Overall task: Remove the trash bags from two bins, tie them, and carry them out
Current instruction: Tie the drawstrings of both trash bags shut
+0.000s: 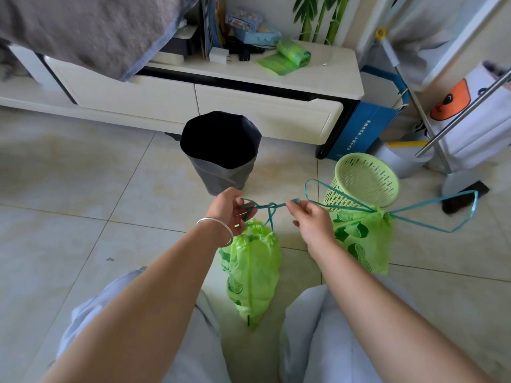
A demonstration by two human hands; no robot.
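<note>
Two green printed trash bags are off the floor bins. One bag [250,272] hangs between my knees from a teal drawstring [269,208] stretched between my hands, with a knot in its middle. My left hand [229,210] pinches the string's left end and my right hand [311,219] pinches its right end. The second bag [365,239] sits behind my right hand, its mouth cinched, its long teal loops [442,214] spread to the right. A dark grey bin [221,153] and a green slotted basket [367,179] stand beyond, both without bags.
A low white TV cabinet [210,92] runs along the back with a roll of green bags [290,55] on top. A blue box [362,128], a mop bucket [398,158] and a metal rack [459,117] crowd the right. Tiled floor [83,189] spreads to the left.
</note>
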